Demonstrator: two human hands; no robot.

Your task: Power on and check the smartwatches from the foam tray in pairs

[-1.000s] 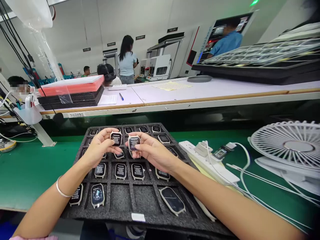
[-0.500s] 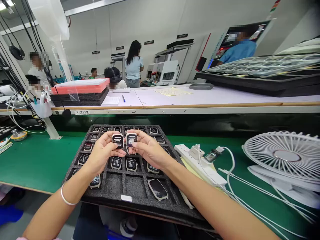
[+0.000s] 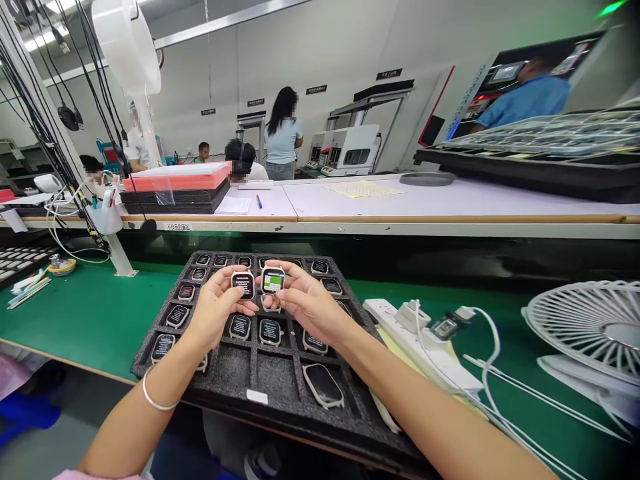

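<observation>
Far L of bench: 1 roll of yellow tape (image 3: 61,265), then 1 white cup (image 3: 106,219) on a post, pens in it. 1 foam tray (image 3: 287,408) next, tilted in view, watches in its compartments; full count not poss., hands & forearms cover some. Near row shows 3, 1 of them just a sliver past the L forearm; row behind shows 4. 1 white bangle (image 3: 149,397) on the L wrist.

Now the L hand (image 3: 220,307), over the tray: thumb on the lower L of the screen, fingers curled round top & back, pinching 1 watch, the L watch (image 3: 243,283). Face to the wearer, long axis approx. upright, lines of text lit.

Just beside it, the R watch (image 3: 273,280), so 2 in hand. Also facing the wearer, long axis near upright, green blocks on screen. R hand (image 3: 315,307) pinches it: thumb at the lower R corner, index along the top, other fingertips below/behind.

Below that, 1 bigger watch (image 3: 323,385) in the tray, dark face up, long axis slanting upper L to lower R. 1 white label (image 3: 257,397) on the near rim. R of tray: 1 power strip (image 3: 423,347), 1 small device (image 3: 444,327) w/ white cable, then 1 white fan (image 3: 580,320).
</observation>
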